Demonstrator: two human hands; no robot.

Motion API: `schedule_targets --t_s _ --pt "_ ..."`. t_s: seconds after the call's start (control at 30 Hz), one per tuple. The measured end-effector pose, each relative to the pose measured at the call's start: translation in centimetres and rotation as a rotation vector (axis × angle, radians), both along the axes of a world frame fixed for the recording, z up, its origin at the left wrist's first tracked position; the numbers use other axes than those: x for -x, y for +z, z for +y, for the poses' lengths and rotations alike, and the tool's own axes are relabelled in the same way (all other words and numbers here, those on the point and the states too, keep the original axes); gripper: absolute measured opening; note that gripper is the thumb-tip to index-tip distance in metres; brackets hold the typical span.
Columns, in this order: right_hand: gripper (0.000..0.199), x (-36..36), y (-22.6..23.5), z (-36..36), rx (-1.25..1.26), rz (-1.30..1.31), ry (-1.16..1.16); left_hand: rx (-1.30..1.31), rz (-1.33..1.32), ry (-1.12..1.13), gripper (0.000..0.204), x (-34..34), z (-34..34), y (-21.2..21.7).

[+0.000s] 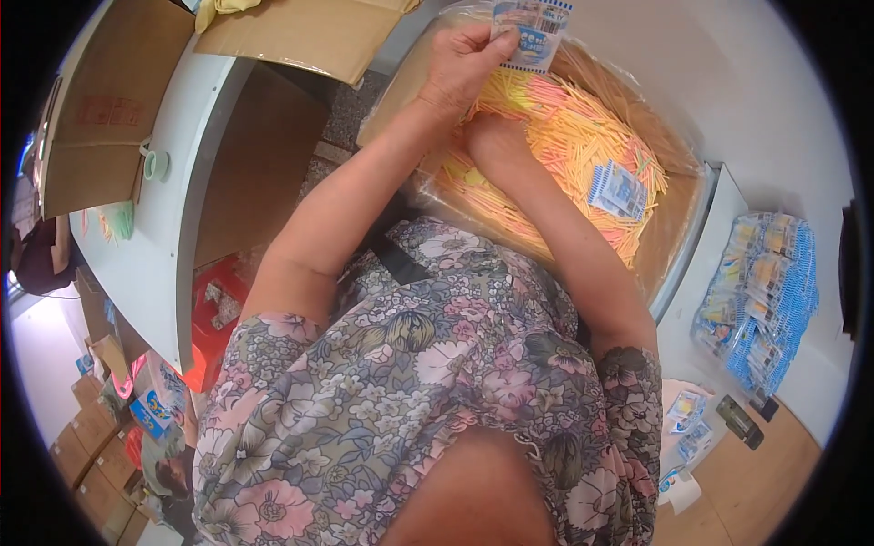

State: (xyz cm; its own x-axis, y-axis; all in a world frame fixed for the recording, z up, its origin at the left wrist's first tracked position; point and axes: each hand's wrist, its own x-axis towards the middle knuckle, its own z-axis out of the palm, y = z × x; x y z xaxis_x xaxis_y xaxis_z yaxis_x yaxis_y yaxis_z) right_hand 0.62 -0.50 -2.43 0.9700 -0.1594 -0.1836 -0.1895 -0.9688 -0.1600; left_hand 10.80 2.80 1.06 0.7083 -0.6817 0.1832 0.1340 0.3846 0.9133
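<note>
At top centre, the left hand's (457, 65) fingers are pinching a blue-and-white packet (539, 38), risking a drop if slackening; the right hand's (496, 141) fingers are hiding near yellow-and-pink sticks (592, 132), grip unclear.

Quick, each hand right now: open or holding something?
Left hand: closed, holding a blue-and-white packet.
Right hand: fingers hidden, so I can't tell.

Packets (622, 191) lie on sticks (587, 132) in a box (683, 218).
</note>
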Motion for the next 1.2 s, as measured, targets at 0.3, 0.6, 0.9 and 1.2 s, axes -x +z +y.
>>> schedule_targets --t_s 0.3,0.6,0.9,1.2 --pt "0.032 -2.6 -4.4 0.7 0.065 0.082 -0.007 0.016 -0.120 0.012 0.019 -0.5 0.0 -0.2" --pt "0.027 -1.2 -1.3 1.2 -0.026 -0.107 0.005 0.064 0.030 -0.088 0.017 -0.5 0.2 -0.2" --pt "0.016 3.3 2.3 -5.6 -0.780 -0.068 -0.438 0.135 0.089 -0.043 0.017 -0.7 0.1 0.5" --pt "0.017 -0.5 -1.2 -9.9 -1.914 -0.390 -0.866 0.042 0.167 -0.052 0.019 -0.1 0.3 1.0"
